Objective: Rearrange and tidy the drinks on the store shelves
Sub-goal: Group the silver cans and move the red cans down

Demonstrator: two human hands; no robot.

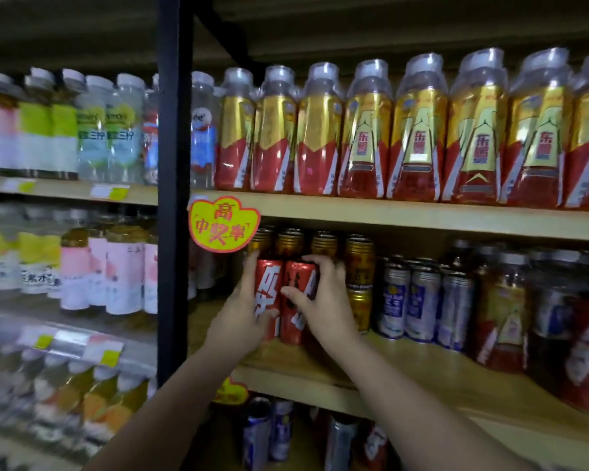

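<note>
Nearest, two bare forearms reach up from the bottom edge to the middle shelf (405,365). The left hand (242,321) grips the left red can (268,294), fingers up its left side and thumb across the front. The right hand (323,300) grips the right red can (296,300), fingers curled over its top rim and thumb pressed on its face. Both cans stand upright, touching each other, near the shelf's front at its left end. They are red with big white characters, partly hidden by the hands.

A yellow and red promo tag (223,224) hangs from the shelf edge above, just over the left can. A black upright post (172,198) stands left of the hands. Behind and right of the red cans are stacked gold cans (359,266), then silver-blue cans (422,300), then blurred bottles.

On the shelf above stands a row of gold and red bottles (419,137) with clear caps. Left of the post, pale bottles (92,130) fill blurred shelves.
</note>
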